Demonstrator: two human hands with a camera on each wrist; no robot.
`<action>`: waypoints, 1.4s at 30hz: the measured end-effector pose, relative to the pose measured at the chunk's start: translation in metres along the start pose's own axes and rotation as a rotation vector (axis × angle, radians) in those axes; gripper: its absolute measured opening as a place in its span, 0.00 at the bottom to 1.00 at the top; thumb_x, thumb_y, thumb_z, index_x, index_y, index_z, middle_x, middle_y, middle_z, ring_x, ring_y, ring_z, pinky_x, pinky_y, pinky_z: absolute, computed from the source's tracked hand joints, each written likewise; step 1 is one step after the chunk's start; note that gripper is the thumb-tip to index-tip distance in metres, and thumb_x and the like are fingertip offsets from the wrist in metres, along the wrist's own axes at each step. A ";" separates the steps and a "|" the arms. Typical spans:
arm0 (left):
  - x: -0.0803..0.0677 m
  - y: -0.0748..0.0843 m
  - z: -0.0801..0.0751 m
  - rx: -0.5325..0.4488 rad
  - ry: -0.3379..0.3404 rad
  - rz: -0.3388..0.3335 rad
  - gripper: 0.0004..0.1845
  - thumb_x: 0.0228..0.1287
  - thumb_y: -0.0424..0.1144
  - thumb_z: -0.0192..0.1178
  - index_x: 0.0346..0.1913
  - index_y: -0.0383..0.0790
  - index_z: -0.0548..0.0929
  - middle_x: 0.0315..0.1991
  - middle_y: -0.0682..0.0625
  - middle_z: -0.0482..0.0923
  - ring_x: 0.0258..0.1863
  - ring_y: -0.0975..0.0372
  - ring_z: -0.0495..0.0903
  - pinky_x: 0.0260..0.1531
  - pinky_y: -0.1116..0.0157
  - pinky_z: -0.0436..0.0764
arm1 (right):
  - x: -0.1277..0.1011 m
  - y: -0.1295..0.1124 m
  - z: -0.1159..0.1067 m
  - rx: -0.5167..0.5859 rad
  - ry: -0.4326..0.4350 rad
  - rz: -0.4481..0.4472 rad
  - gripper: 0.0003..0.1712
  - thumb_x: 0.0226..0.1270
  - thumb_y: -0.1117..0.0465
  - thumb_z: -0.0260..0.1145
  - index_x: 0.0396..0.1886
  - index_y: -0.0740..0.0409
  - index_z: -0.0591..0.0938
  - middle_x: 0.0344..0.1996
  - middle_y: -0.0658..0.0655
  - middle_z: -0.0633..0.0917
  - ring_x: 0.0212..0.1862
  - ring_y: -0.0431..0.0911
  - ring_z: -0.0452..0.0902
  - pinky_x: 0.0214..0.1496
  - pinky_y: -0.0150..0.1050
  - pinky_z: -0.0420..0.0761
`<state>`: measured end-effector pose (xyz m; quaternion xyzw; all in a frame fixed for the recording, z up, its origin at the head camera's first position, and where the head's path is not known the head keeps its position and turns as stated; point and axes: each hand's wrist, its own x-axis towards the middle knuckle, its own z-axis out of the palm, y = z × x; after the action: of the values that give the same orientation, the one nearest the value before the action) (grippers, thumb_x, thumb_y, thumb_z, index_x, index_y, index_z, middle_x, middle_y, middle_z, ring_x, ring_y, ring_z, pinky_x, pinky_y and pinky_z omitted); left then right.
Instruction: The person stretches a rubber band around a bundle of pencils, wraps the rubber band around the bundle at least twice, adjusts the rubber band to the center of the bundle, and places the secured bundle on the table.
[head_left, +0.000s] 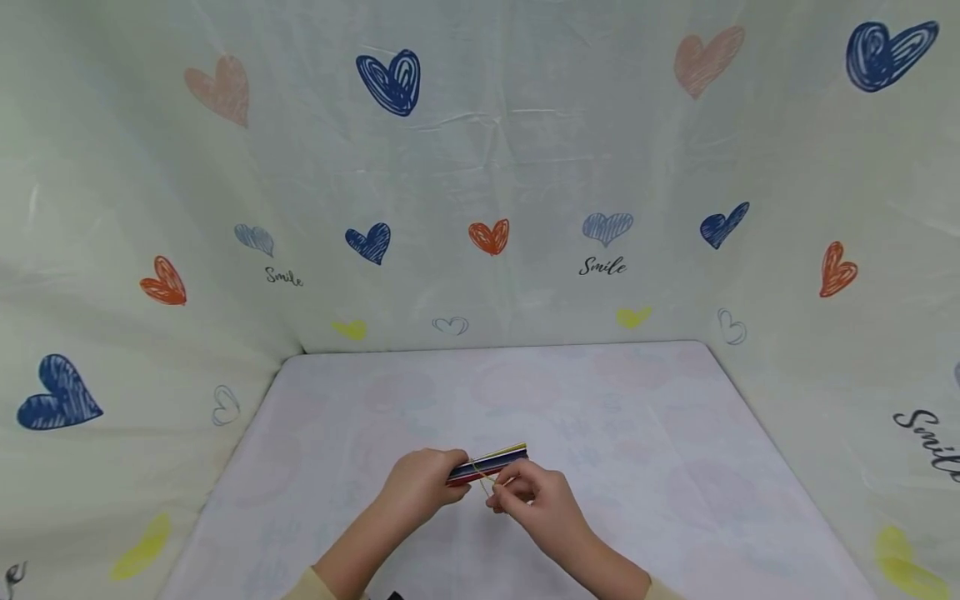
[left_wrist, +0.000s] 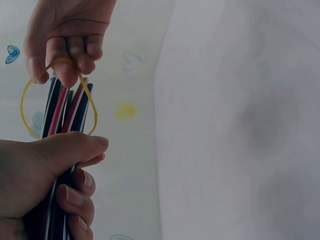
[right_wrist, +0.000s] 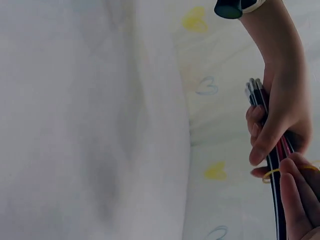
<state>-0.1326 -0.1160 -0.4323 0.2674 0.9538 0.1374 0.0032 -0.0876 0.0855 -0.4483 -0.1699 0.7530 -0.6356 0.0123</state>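
Note:
A bundle of slim striped pencils (head_left: 491,463) in dark blue, red, white and yellow lies across my left hand (head_left: 422,485), whose thumb and fingers wrap around it. Above the thumb, a yellow rubber band (left_wrist: 95,107) forms a wide loop about the pencils (left_wrist: 55,112). My right hand (head_left: 543,504) pinches the far side of that band and draws it away from the bundle. In the right wrist view, the band (right_wrist: 272,172) crosses the pencils right beside the left hand (right_wrist: 287,105).
Below the hands spreads a table (head_left: 637,433) under a pale cloth. A white curtain (head_left: 480,150) printed with hearts and the word "Smile" rises behind it and along both sides. A dark cylindrical object (right_wrist: 229,9) shows at the left wrist.

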 end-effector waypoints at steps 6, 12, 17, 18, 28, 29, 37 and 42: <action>0.001 0.004 0.002 0.072 -0.003 0.015 0.11 0.50 0.42 0.74 0.31 0.47 0.81 0.18 0.61 0.73 0.17 0.69 0.69 0.19 0.68 0.69 | 0.003 -0.004 0.006 0.122 0.102 0.106 0.08 0.67 0.63 0.66 0.38 0.66 0.79 0.27 0.60 0.87 0.31 0.54 0.86 0.34 0.39 0.84; 0.000 0.000 0.003 0.072 -0.016 -0.027 0.11 0.50 0.43 0.75 0.33 0.46 0.83 0.20 0.61 0.75 0.18 0.68 0.69 0.20 0.68 0.70 | 0.004 0.000 -0.003 0.067 0.133 0.136 0.06 0.65 0.68 0.67 0.37 0.65 0.79 0.26 0.59 0.87 0.30 0.52 0.86 0.34 0.37 0.83; -0.001 -0.003 0.001 0.068 -0.012 -0.037 0.11 0.50 0.42 0.75 0.33 0.46 0.83 0.21 0.61 0.76 0.18 0.68 0.69 0.20 0.67 0.70 | 0.006 0.002 -0.011 0.048 0.198 0.149 0.05 0.63 0.70 0.68 0.36 0.66 0.78 0.26 0.60 0.87 0.29 0.48 0.86 0.34 0.39 0.84; -0.002 -0.004 0.002 0.067 -0.013 -0.036 0.11 0.50 0.42 0.75 0.33 0.47 0.83 0.21 0.61 0.76 0.18 0.68 0.69 0.20 0.67 0.70 | 0.006 0.000 -0.012 0.054 0.211 0.155 0.06 0.63 0.71 0.68 0.35 0.66 0.78 0.26 0.61 0.87 0.29 0.47 0.86 0.35 0.41 0.84; -0.003 -0.009 -0.002 0.029 0.023 -0.021 0.10 0.51 0.42 0.74 0.34 0.47 0.83 0.20 0.62 0.74 0.18 0.69 0.69 0.20 0.67 0.69 | 0.001 0.012 -0.014 -0.098 0.085 -0.004 0.04 0.61 0.69 0.70 0.33 0.59 0.82 0.24 0.49 0.87 0.27 0.41 0.83 0.31 0.36 0.82; -0.004 -0.010 -0.004 0.022 0.032 -0.021 0.10 0.51 0.42 0.74 0.33 0.48 0.83 0.20 0.63 0.74 0.18 0.69 0.68 0.20 0.67 0.69 | 0.001 0.014 -0.016 -0.139 0.071 -0.045 0.04 0.61 0.69 0.70 0.33 0.58 0.83 0.24 0.47 0.86 0.27 0.40 0.82 0.30 0.36 0.81; -0.006 -0.014 -0.018 -0.059 0.063 -0.022 0.10 0.52 0.43 0.74 0.32 0.47 0.83 0.22 0.62 0.76 0.20 0.69 0.69 0.22 0.67 0.70 | 0.007 0.021 -0.027 -0.386 -0.037 -0.295 0.09 0.58 0.69 0.71 0.32 0.49 0.85 0.28 0.42 0.84 0.30 0.32 0.79 0.33 0.33 0.80; -0.006 -0.017 -0.021 -0.047 0.099 -0.033 0.09 0.52 0.43 0.74 0.31 0.48 0.82 0.22 0.62 0.76 0.19 0.69 0.69 0.21 0.67 0.70 | 0.010 0.020 -0.036 -0.488 -0.064 -0.531 0.11 0.55 0.68 0.72 0.27 0.47 0.82 0.24 0.38 0.78 0.34 0.33 0.74 0.37 0.29 0.75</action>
<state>-0.1377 -0.1384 -0.4167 0.2444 0.9535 0.1727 -0.0357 -0.1108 0.1196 -0.4590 -0.3772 0.8114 -0.4127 -0.1704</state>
